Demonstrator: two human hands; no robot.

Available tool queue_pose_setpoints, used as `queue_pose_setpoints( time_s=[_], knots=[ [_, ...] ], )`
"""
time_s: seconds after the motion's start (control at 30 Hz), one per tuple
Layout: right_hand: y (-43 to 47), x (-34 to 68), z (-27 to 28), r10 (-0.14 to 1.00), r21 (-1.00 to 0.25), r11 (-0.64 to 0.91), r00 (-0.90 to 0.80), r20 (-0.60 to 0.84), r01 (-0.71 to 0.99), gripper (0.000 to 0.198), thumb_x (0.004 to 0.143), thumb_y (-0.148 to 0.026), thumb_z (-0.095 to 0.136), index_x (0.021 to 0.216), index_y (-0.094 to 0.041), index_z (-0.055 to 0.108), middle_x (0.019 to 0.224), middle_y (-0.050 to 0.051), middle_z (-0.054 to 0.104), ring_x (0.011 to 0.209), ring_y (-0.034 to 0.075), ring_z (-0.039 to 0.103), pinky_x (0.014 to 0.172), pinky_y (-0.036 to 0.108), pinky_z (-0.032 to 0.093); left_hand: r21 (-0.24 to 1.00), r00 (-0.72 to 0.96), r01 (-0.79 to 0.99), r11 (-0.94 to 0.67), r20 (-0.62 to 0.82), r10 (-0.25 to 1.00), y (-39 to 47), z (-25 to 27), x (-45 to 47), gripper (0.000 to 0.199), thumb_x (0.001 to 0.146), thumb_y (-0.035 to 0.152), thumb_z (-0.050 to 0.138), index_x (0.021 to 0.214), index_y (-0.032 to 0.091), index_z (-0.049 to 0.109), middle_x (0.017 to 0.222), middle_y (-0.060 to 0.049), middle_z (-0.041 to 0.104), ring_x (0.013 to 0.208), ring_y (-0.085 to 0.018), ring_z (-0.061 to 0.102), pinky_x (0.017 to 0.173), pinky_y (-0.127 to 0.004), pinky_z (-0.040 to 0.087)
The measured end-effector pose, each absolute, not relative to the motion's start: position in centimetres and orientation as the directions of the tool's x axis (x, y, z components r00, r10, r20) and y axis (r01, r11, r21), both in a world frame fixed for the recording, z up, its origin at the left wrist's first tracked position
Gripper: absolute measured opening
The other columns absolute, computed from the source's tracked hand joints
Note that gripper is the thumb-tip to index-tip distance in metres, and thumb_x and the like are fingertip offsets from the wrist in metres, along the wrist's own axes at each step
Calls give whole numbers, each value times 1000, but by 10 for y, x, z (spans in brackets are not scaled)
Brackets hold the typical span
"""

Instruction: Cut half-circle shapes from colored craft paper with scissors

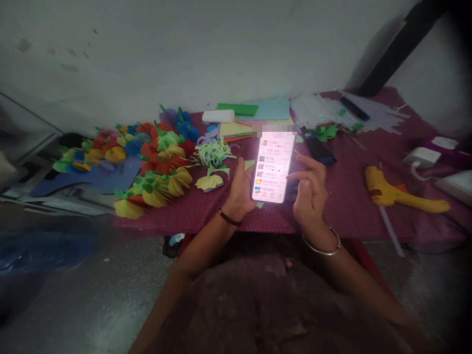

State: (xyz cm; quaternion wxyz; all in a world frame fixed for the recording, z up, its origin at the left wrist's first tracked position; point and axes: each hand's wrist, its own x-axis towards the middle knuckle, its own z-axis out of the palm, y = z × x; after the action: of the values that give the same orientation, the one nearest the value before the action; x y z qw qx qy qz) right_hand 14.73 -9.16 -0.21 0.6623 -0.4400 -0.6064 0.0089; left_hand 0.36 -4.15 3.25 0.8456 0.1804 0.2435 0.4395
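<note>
A smartphone [273, 167] with a lit screen showing a list of rows rests in my left hand [240, 189], whose thumb lies along the phone's left edge. The back of the phone and the fingers behind it are hidden. My right hand [311, 189] is beside the phone's right edge, thumb and fingers apart and partly bent, one fingertip close to the screen. I cannot tell whether that fingertip touches it. To the left of the phone lie a heap of thin green and yellow paper strips [214, 151] and some cut yellow paper pieces [209, 182].
Colourful paper fruit shapes [158, 152] crowd the left of the cloth-covered table [221, 219]. Paper sheets [271, 109] and clear glue sticks [317, 115] lie along the wall. At right are a yellow glue gun [391, 191] and a white plug adapter [422, 156].
</note>
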Motion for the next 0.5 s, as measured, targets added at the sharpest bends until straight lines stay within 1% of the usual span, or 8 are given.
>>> queue_pose_setpoints(
  time_s=[0.1,0.3,0.5],
  knots=[
    [-91,147,-3,545,-598,614,271,794,515,34,103,-38,41,90,-21,69,130,10,63,119,29,61,97,54,50,523,496,-652,549,-254,831,-41,31,3,69,101,60,23,124,12,67,104,-13,78,101,-27,74,84,-36,58],
    [-92,147,-6,570,-627,597,285,771,500,35,103,-38,41,92,-22,70,131,10,63,122,30,59,98,58,50,512,492,-659,551,-261,831,-40,29,3,68,100,62,28,124,13,67,106,-13,77,101,-28,74,85,-38,58],
    [-91,147,-5,565,-626,594,292,771,505,34,103,-40,41,92,-24,69,131,9,63,121,30,60,97,56,50,524,496,-653,546,-249,832,-41,31,3,69,100,62,24,124,13,67,108,-13,77,101,-27,74,84,-36,58]
  ],
)
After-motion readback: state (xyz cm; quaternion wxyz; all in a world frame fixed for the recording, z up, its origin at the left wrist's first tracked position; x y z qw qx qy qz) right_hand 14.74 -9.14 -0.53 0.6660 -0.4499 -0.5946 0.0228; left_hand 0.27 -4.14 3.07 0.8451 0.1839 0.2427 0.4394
